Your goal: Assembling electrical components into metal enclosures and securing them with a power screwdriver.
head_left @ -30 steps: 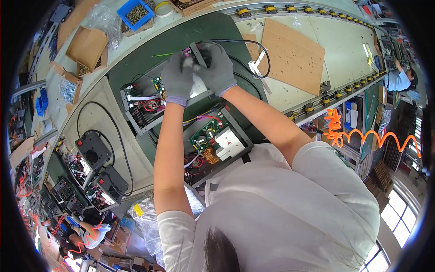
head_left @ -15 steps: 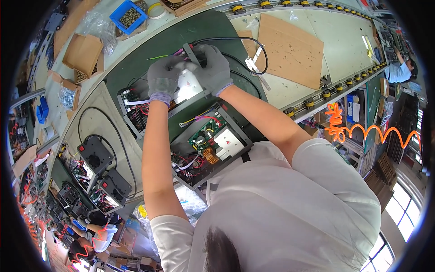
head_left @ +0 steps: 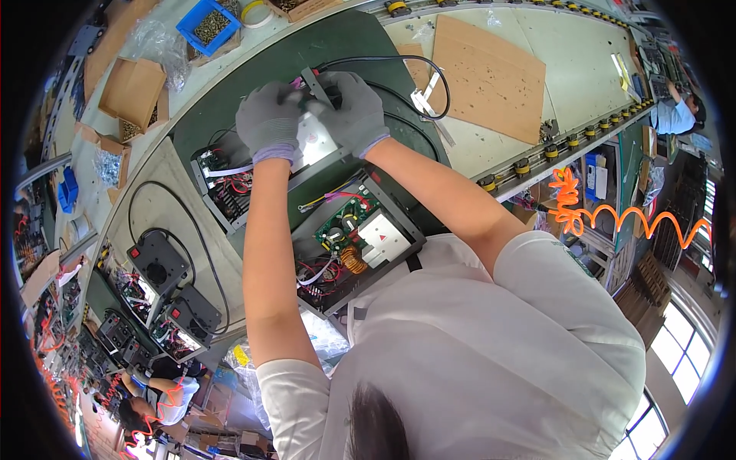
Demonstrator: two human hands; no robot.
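Observation:
My left hand (head_left: 268,120) and my right hand (head_left: 351,113), both in grey gloves, are over the far open metal chassis (head_left: 230,211). My right hand is closed around the upright end panel (head_left: 313,84), where a black power cord (head_left: 399,59) enters. Just left of that panel, my left hand has its fingers drawn together; the fingertips are blurred, and what they hold is hidden. A white metal plate (head_left: 316,142) shows below my hands. Nearer me lies a second open chassis (head_left: 399,257) with a green circuit board (head_left: 343,226), a copper coil (head_left: 353,261) and loose wires.
Two units with black end panels (head_left: 159,261) and a looped cord stand at the left. Blue screw bin (head_left: 208,27), cardboard box (head_left: 132,92) and cardboard sheet (head_left: 487,77) lie farther off. An orange coiled hose (head_left: 613,218) hangs right. Other people work at both sides.
My left hand has shifted a little left, away from my right hand. The green-yellow wire that stuck out beside the panel no longer shows. My right hand stays at the panel.

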